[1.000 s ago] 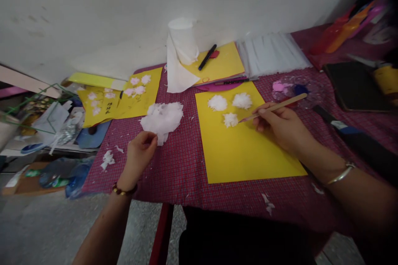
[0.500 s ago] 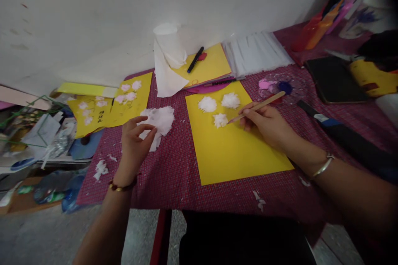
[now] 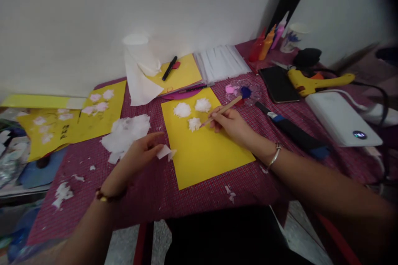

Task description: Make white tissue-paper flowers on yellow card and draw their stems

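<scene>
The left hand [image 3: 137, 158] pinches a small white tissue scrap [image 3: 165, 152], fingers together on it, just over the left edge of the yellow paper sheet [image 3: 205, 157] near the desk's [image 3: 155, 194] front edge. The right hand [image 3: 232, 125] has its fingers clamped on a wooden paintbrush [image 3: 222, 110], whose tip touches the nearest tissue flower [image 3: 195, 124] on the sheet. A tissue heap [image 3: 126, 134] lies left of the sheet.

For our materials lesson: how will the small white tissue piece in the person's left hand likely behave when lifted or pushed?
The tissue piece looks thin and creased, so probably floppy and very light; the left hand holds it by fingertips alone. Torn scraps on the table suggest it rips easily, and a push would likely crumple it.
</scene>
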A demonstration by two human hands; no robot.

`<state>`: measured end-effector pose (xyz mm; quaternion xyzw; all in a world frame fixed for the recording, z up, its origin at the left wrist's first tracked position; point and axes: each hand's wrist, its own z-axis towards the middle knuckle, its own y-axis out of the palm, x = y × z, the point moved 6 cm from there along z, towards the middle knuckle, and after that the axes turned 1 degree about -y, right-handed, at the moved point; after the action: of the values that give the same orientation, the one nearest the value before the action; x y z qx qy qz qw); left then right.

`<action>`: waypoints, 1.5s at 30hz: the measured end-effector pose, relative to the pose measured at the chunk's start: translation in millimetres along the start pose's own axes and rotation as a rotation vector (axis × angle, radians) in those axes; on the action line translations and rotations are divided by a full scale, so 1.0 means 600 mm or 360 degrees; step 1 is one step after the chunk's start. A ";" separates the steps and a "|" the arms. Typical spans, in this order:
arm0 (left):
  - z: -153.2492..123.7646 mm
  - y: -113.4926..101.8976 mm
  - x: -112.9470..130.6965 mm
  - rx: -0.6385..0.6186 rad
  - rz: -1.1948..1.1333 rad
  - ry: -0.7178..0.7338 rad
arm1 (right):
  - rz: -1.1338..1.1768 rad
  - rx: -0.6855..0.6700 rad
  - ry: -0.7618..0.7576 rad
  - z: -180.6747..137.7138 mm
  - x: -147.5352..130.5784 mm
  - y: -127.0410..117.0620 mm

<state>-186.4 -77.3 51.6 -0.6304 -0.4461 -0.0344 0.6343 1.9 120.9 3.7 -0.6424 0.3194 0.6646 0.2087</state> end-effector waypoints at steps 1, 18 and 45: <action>-0.002 -0.005 -0.005 0.0098 0.0225 0.0036 | -0.0001 -0.0012 -0.0001 -0.001 -0.001 0.001; -0.050 0.036 -0.014 0.0310 0.0359 0.0325 | 0.0000 -0.0026 -0.0025 -0.003 -0.003 0.005; -0.047 0.027 0.101 0.0457 -0.0204 0.0813 | 0.0253 -0.0414 -0.0123 -0.056 -0.050 0.055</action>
<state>-125.3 -66.1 81.5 -0.4756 -0.3113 -0.1685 0.8053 6.1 78.5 39.3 -0.6107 0.2723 0.7389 0.0826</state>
